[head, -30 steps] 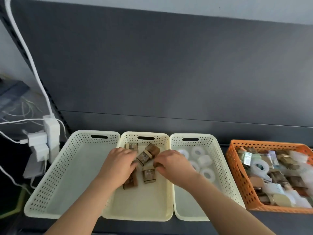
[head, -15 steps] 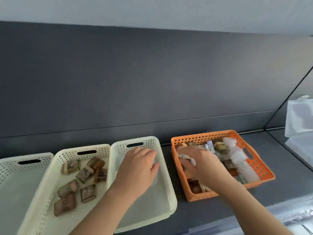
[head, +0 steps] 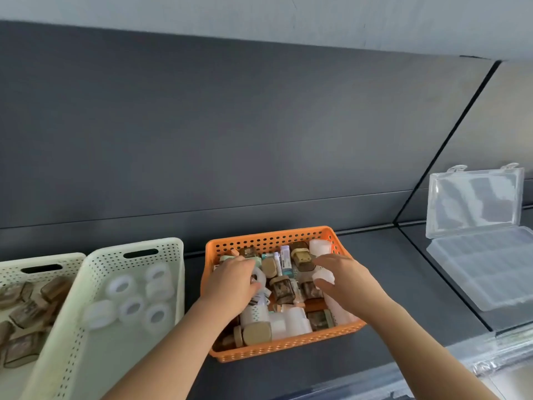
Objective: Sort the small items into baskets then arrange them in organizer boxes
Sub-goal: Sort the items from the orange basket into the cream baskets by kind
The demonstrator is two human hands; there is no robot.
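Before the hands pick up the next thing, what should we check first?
1. Both hands in the mixed pile: ok. The left hand and right hand are inside the orange basket.
2. Something already held: cannot tell. The fingers are curled among the items.
3. Room for white rolls: ok. The cream basket holds a few white tape rolls with bare floor left.
4. Room for brown pieces: ok. The far-left basket, partly cut off, has brown blocks loosely spread.
5. Organizer box ready: ok. The clear organizer box sits to the right, lid up.
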